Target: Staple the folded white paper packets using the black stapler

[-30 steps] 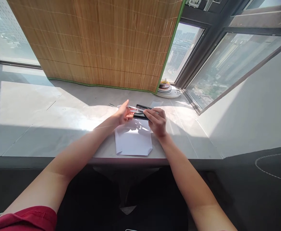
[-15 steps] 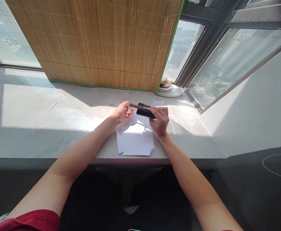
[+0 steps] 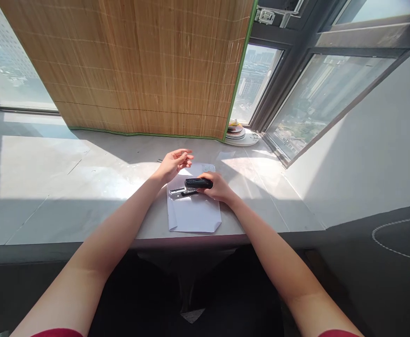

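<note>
A black stapler (image 3: 198, 183) is held in my right hand (image 3: 217, 187), whose fingers wrap round its right end. Its top arm is raised away from the metal rail and base, which point left, low over the white paper sheets (image 3: 195, 215). The sheets lie near the counter's front edge, with folded lower corners. My left hand (image 3: 176, 164) is above and left of the stapler, fingers loosely curled and apart. Nothing can be made out in it.
A bamboo blind (image 3: 138, 70) hangs behind the light counter (image 3: 43, 173). Stacked plates (image 3: 240, 135) stand in the back right corner beside the window. Another pale sheet (image 3: 226, 155) lies behind my right hand.
My right hand has lowered the stapler toward the paper and turned it, with the base and arm now spread apart. My left hand has come away from the stapler's end. The view has shifted slightly.
</note>
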The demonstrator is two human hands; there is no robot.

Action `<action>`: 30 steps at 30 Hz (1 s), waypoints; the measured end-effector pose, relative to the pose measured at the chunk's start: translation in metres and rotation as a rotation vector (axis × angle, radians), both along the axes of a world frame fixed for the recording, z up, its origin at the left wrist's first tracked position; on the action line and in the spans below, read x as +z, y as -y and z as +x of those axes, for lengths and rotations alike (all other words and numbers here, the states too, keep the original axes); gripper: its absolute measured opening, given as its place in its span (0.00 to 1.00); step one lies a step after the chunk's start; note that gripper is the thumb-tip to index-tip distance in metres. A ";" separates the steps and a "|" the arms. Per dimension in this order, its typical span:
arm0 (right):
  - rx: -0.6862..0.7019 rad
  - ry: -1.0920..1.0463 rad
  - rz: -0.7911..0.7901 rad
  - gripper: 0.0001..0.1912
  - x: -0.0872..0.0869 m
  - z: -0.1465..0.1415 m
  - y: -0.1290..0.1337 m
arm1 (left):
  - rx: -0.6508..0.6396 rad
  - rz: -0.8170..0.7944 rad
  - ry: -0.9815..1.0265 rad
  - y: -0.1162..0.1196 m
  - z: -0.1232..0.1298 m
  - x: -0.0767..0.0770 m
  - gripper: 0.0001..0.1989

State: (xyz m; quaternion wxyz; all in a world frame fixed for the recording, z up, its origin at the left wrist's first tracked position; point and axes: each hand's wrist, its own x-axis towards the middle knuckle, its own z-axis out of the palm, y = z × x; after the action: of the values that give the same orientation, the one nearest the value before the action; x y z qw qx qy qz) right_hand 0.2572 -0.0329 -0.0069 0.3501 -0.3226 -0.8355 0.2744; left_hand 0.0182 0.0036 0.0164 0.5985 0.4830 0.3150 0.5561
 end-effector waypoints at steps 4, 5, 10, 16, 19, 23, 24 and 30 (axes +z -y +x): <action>-0.039 -0.071 0.046 0.18 0.002 0.001 -0.002 | -0.103 0.074 -0.148 0.008 0.009 -0.002 0.36; -0.074 -0.113 0.051 0.18 0.002 0.002 -0.002 | -0.106 0.101 -0.207 0.010 0.011 -0.002 0.38; -0.151 -0.200 0.123 0.17 0.001 0.000 -0.003 | -0.075 0.253 -0.465 0.017 0.017 0.002 0.33; -0.046 -0.162 0.216 0.15 0.012 -0.001 0.005 | -0.147 0.327 -0.548 0.018 0.014 0.005 0.27; -0.024 -0.163 0.232 0.15 0.015 -0.001 0.006 | -0.157 0.342 -0.549 0.017 0.013 0.004 0.25; -0.031 -0.215 0.230 0.14 0.014 -0.001 0.005 | -0.143 0.365 -0.545 0.018 0.014 0.005 0.24; -0.038 -0.224 0.218 0.14 0.014 -0.001 0.005 | -0.135 0.363 -0.539 0.018 0.014 0.007 0.24; -0.082 -0.226 0.110 0.14 0.017 0.001 0.006 | -0.106 0.308 -0.518 0.021 0.014 0.013 0.27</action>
State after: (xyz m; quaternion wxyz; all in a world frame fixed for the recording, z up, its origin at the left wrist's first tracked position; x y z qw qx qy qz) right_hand 0.2580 -0.0388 0.0103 0.4701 -0.3036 -0.7906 0.2485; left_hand 0.0323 -0.0176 0.0296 0.4461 0.7097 0.3432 0.4237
